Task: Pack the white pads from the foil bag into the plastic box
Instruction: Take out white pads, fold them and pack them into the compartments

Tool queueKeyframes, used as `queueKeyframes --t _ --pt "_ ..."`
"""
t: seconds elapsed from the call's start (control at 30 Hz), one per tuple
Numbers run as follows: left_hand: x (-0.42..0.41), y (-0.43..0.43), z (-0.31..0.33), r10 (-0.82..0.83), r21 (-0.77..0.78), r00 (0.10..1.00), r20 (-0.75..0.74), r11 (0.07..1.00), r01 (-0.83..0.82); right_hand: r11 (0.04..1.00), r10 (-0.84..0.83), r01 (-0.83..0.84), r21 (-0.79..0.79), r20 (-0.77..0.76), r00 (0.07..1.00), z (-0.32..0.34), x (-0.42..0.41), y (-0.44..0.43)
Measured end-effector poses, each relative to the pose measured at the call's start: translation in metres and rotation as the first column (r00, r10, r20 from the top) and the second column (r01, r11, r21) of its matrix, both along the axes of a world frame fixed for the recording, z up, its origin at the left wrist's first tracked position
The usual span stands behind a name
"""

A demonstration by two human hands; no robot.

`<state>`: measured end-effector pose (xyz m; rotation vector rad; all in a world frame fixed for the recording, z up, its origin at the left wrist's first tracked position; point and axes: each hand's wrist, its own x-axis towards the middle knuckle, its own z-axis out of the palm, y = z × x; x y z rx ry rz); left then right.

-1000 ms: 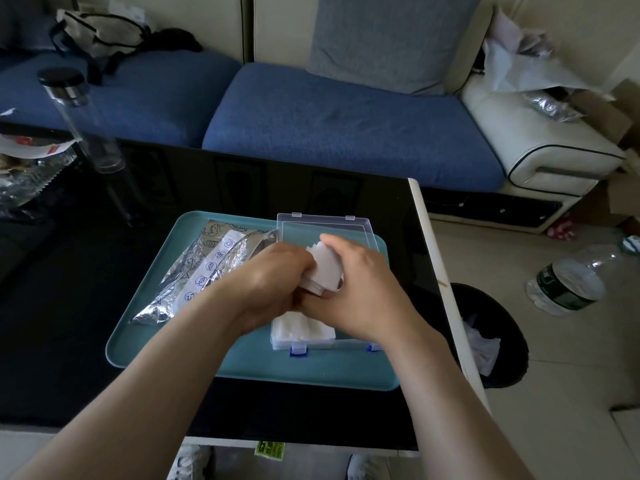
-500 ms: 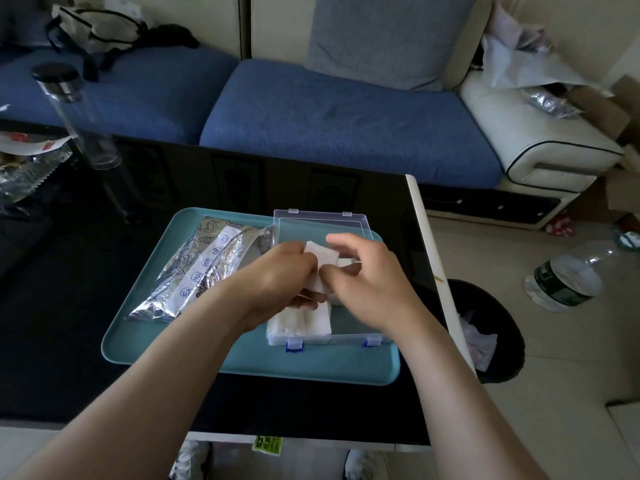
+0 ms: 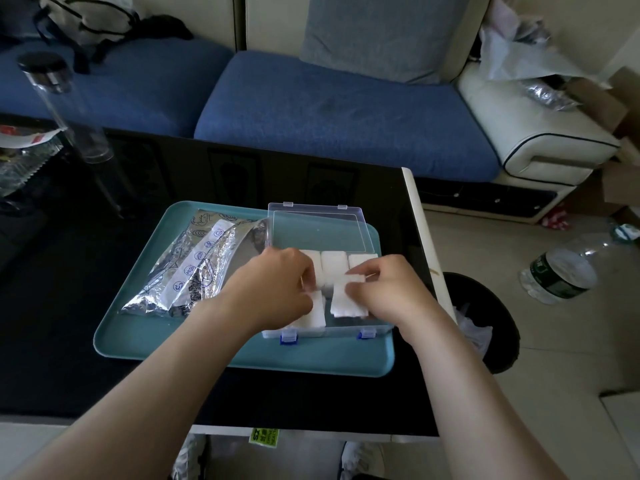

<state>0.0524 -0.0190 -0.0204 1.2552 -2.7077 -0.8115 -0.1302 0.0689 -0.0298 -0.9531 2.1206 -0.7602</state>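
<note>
Black glossy table (image 3: 52, 306), teal plastic tray (image 3: 138, 341) | clear plastic box (image 3: 332, 330), lid open toward 12 | right hand (image 3: 391, 292) fingers pinch white square pads (image 3: 348, 301), seating them in the near-row gap | left hand (image 3: 273, 282) fingers grip the neighbouring pad stack (image 3: 317, 317), likely steadying it | crinkled silver foil bag (image 3: 194, 271) at the box's 9

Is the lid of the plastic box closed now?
No, the clear lid lies folded back behind the plastic box, and white pads show inside it.
</note>
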Motion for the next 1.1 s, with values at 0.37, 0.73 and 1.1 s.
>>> queueKeyframes --t 0.37,0.73,1.1 --pt "0.004 0.002 -0.009 -0.157 0.046 0.972 0.173 0.987 0.151 0.993 0.078 -0.043 0.111 -0.329 0.941 -0.018 0.020 -0.001" --pt "0.005 0.002 -0.009 -0.178 0.030 0.968 0.180 0.984 0.175 0.965 0.189 -0.030 0.262 -0.606 0.773 -0.010 0.042 -0.002" --pt "0.023 -0.017 0.008 0.346 -0.283 0.894 -0.286 0.861 -0.423 0.997 0.042 -0.068 -0.033 -0.502 0.864 0.021 0.069 -0.018"
